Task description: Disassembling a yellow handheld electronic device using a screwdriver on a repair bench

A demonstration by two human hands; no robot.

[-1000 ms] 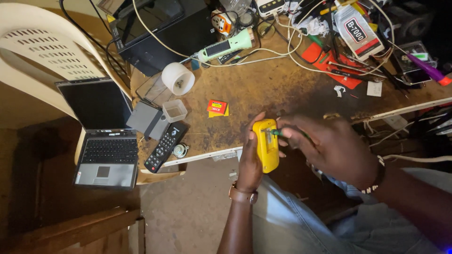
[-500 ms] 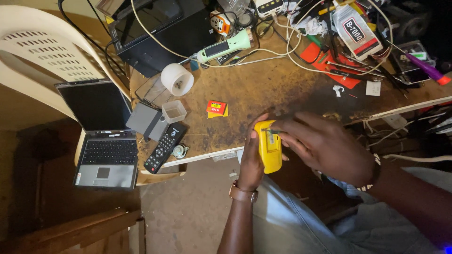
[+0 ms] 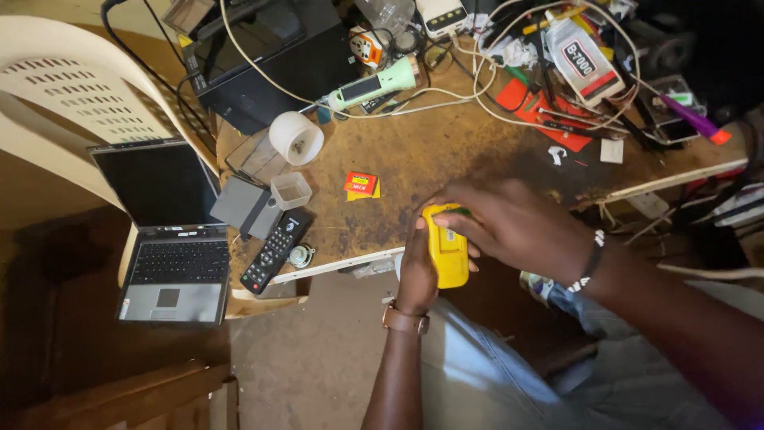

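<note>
Gripping the yellow device (image 3: pixel 446 248) from behind at the table edge (image 3: pixel 334 263), the left hand (image 3: pixel 415 275) is kept closed while the right hand (image 3: pixel 513 227), slid further over its top since earlier, is pinching there.

The left hand (image 3: pixel 415 271) grips a yellow handheld device (image 3: pixel 446 247) from beneath, over the near edge of a worn wooden table (image 3: pixel 446 159). The right hand (image 3: pixel 517 227) covers the device's top end, fingertips on it — what they touch is hidden, possibly a dark green part. To the left lie a black remote control (image 3: pixel 275 250), a small clear plastic box (image 3: pixel 290 190) and a white tape roll (image 3: pixel 296 138); an open laptop (image 3: pixel 167 231) rests on a plastic chair (image 3: pixel 72 103). Cables — white ones mostly — cross the table's far side.
</note>
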